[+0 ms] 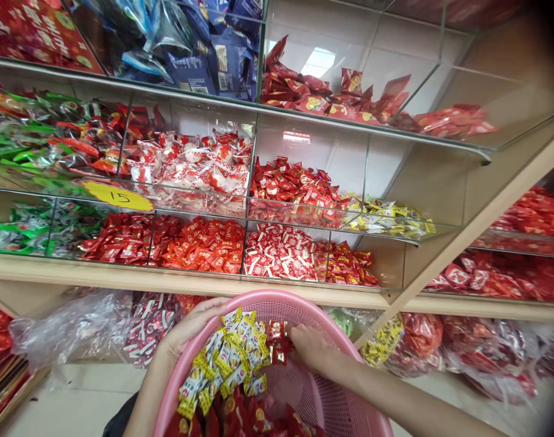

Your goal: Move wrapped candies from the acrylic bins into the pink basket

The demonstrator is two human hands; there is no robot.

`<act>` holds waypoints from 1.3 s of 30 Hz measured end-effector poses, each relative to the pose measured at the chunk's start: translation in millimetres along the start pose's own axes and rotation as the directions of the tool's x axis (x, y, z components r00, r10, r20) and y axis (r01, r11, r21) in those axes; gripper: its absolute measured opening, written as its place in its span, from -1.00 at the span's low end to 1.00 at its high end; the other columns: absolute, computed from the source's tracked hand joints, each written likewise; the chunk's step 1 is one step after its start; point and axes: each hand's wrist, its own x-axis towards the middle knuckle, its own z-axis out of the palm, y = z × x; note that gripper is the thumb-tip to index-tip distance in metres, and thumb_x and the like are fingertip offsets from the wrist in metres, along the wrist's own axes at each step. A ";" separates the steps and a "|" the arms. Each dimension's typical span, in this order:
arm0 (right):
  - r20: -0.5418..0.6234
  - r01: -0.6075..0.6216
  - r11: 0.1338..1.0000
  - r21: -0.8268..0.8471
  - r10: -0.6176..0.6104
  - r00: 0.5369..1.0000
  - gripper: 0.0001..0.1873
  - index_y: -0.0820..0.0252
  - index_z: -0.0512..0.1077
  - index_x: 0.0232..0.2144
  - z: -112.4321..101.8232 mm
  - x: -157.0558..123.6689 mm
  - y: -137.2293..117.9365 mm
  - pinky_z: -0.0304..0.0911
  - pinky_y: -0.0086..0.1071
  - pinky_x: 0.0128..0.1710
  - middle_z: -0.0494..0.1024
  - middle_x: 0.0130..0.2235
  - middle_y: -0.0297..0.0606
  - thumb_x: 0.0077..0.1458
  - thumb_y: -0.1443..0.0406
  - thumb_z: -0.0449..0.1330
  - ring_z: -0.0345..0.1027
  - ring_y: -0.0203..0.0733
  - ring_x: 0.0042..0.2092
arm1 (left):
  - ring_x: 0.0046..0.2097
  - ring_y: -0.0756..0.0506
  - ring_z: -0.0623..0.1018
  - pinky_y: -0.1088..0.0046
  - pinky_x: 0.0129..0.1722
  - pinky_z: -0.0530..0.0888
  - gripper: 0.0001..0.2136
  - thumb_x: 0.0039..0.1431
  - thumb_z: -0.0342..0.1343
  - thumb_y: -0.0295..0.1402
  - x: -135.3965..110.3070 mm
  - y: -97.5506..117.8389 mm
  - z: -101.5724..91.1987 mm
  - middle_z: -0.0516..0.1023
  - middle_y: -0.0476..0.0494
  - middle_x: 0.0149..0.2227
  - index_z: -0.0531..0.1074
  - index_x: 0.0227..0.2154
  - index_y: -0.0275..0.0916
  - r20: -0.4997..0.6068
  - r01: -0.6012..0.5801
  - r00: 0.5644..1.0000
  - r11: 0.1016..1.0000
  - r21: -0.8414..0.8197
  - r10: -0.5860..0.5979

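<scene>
Right fingers [300,337]: curled inward, right at the shiny red candies [278,332]; whether they grip any, I cannot tell.
Left fingers [213,308]: against the outside of the pink basket's [366,397] rim; how far closed, I cannot tell.
Yellow-and-white candies [231,352]: in the basket, between both sets of fingers; lettering too small to read.
Yellow tag [117,195]: reads "15", beyond the left fingers, to their left.

My basket [277,297]: pink, mesh-patterned. Inside the basket I have yellow-and-white wrappers [231,355]; red packets [244,419], orange-flecked. Above the basket: red-and-white sweets [279,254]. Above-left of the basket: black-numbered yellow tag [117,196].
</scene>
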 end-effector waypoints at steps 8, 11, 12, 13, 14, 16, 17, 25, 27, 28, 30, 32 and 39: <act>0.044 -0.040 0.996 0.076 0.036 0.998 -0.59 0.28 0.35 -0.22 -1.3 -6.6 14.5 0.15 -0.35 -0.26 0.44 -0.21 -0.10 -0.21 0.28 0.18 0.30 -0.06 -0.18 | -0.02 -0.18 0.38 0.38 0.02 0.25 -0.63 -0.16 0.19 -0.24 0.4 1.2 0.1 0.45 -0.19 -0.11 0.45 -0.23 -0.27 0.026 -0.022 0.999 1.000 0.001 0.022; -0.031 -0.021 0.999 0.046 0.022 0.999 -0.56 0.29 0.30 -0.14 2.5 -4.5 13.0 0.16 -0.35 -0.25 0.43 -0.19 -0.09 -0.15 0.30 0.16 0.30 -0.07 -0.16 | -0.02 -0.19 0.39 0.38 0.02 0.26 -0.62 -0.17 0.20 -0.23 1.3 0.0 0.5 0.46 -0.19 -0.11 0.45 -0.23 -0.27 0.025 -0.018 1.000 1.000 -0.010 0.019; -0.056 -0.014 1.000 0.024 0.016 0.998 -0.54 0.30 0.27 -0.10 4.1 -2.9 11.9 0.17 -0.35 -0.24 0.42 -0.18 -0.08 -0.13 0.31 0.15 0.30 -0.07 -0.16 | -0.02 -0.18 0.38 0.40 0.01 0.26 -0.62 -0.18 0.20 -0.23 1.3 -0.2 0.6 0.45 -0.18 -0.10 0.45 -0.23 -0.27 0.024 -0.020 1.000 1.000 -0.012 0.020; -0.075 -0.008 1.000 -0.001 0.008 0.997 -0.52 0.32 0.25 -0.07 5.5 -1.2 10.5 0.17 -0.34 -0.24 0.41 -0.17 -0.07 -0.11 0.32 0.15 0.30 -0.06 -0.15 | -0.02 -0.17 0.39 0.41 0.00 0.27 -0.62 -0.17 0.20 -0.23 1.2 -0.2 0.8 0.45 -0.18 -0.10 0.45 -0.23 -0.27 0.024 -0.020 0.999 1.000 -0.014 0.020; -0.085 -0.003 1.000 -0.023 0.001 0.996 -0.49 0.34 0.22 -0.05 6.5 0.4 9.1 0.19 -0.33 -0.24 0.41 -0.17 -0.05 -0.10 0.32 0.15 0.31 -0.05 -0.16 | -0.03 -0.17 0.39 0.42 -0.01 0.28 -0.62 -0.17 0.19 -0.23 0.9 0.0 1.0 0.45 -0.17 -0.10 0.45 -0.23 -0.27 0.027 -0.020 0.999 1.000 -0.015 0.020; -0.087 0.010 0.999 -0.046 -0.014 0.996 -0.46 0.35 0.19 -0.03 7.1 2.3 6.4 0.21 -0.32 -0.26 0.40 -0.16 -0.04 -0.11 0.35 0.17 0.32 -0.04 -0.17 | -0.03 -0.15 0.40 0.45 -0.02 0.29 -0.64 -0.15 0.18 -0.25 -0.4 0.9 1.4 0.45 -0.16 -0.10 0.44 -0.23 -0.27 0.025 -0.013 1.000 1.000 -0.017 0.013; -0.080 0.014 0.999 -0.047 -0.017 0.997 -0.46 0.35 0.19 -0.03 6.9 2.4 5.3 0.22 -0.32 -0.26 0.40 -0.15 -0.05 -0.13 0.38 0.17 0.33 -0.04 -0.18 | -0.04 -0.15 0.40 0.45 -0.03 0.29 -0.64 -0.14 0.18 -0.25 -1.0 1.5 1.6 0.45 -0.15 -0.10 0.44 -0.23 -0.26 0.018 -0.003 1.000 1.000 -0.013 0.003; -0.086 0.003 0.999 -0.034 -0.006 0.996 -0.48 0.33 0.20 -0.06 3.4 -6.5 0.4 0.22 -0.34 -0.18 0.32 -0.06 -0.01 -0.14 0.42 0.17 0.29 -0.05 -0.11 | 0.02 -0.14 0.35 0.49 0.00 0.27 -0.63 -0.15 0.17 -0.24 -0.3 -0.1 -1.0 0.44 -0.11 -0.07 0.43 -0.21 -0.25 -0.035 0.001 0.999 0.999 0.040 0.000; -0.086 -0.033 0.998 -0.047 0.029 0.996 -0.49 0.32 0.19 -0.06 1.8 -6.8 -1.3 0.24 -0.31 -0.21 0.33 -0.07 0.00 -0.12 0.42 0.16 0.31 -0.03 -0.14 | 0.01 -0.15 0.36 0.49 0.00 0.27 -0.63 -0.16 0.17 -0.25 -0.7 0.4 -0.7 0.44 -0.11 -0.08 0.44 -0.22 -0.24 -0.045 0.005 0.999 0.999 0.044 -0.003; -0.088 -0.043 0.998 -0.051 0.038 0.995 -0.50 0.31 0.18 -0.05 1.4 -6.4 -1.7 0.24 -0.31 -0.23 0.33 -0.08 0.00 -0.11 0.42 0.16 0.32 -0.03 -0.14 | 0.01 -0.15 0.36 0.49 0.01 0.26 -0.64 -0.17 0.18 -0.25 -1.3 1.1 -0.3 0.45 -0.10 -0.09 0.45 -0.23 -0.23 -0.052 0.006 0.999 0.999 0.046 -0.003; -0.098 -0.042 0.998 -0.049 0.037 0.995 -0.50 0.30 0.18 -0.05 1.5 -5.0 -1.3 0.24 -0.32 -0.24 0.33 -0.08 -0.01 -0.11 0.43 0.15 0.33 -0.04 -0.15 | 0.01 -0.14 0.36 0.50 0.00 0.27 -0.66 -0.19 0.20 -0.25 -2.6 3.0 0.6 0.46 -0.08 -0.10 0.47 -0.26 -0.21 -0.070 0.009 0.998 0.999 0.050 -0.006; -0.098 -0.030 0.999 -0.039 0.026 0.995 -0.49 0.30 0.19 -0.07 3.0 -3.7 0.5 0.24 -0.34 -0.24 0.33 -0.08 -0.01 -0.13 0.42 0.17 0.34 -0.04 -0.16 | 0.01 -0.14 0.36 0.51 0.00 0.27 -0.67 -0.20 0.20 -0.25 -3.5 4.6 1.4 0.47 -0.07 -0.11 0.47 -0.29 -0.21 -0.076 0.011 0.997 0.999 0.050 -0.008; -0.062 -0.008 1.000 -0.023 0.007 0.998 -0.46 0.27 0.21 -0.09 5.2 -7.9 3.7 0.24 -0.35 -0.22 0.30 -0.06 -0.04 -0.18 0.39 0.23 0.34 -0.06 -0.15 | 0.02 -0.15 0.35 0.47 0.03 0.24 -0.63 -0.19 0.20 -0.26 -1.0 2.2 0.5 0.44 -0.12 -0.08 0.45 -0.24 -0.25 -0.073 0.019 0.997 0.999 0.036 -0.016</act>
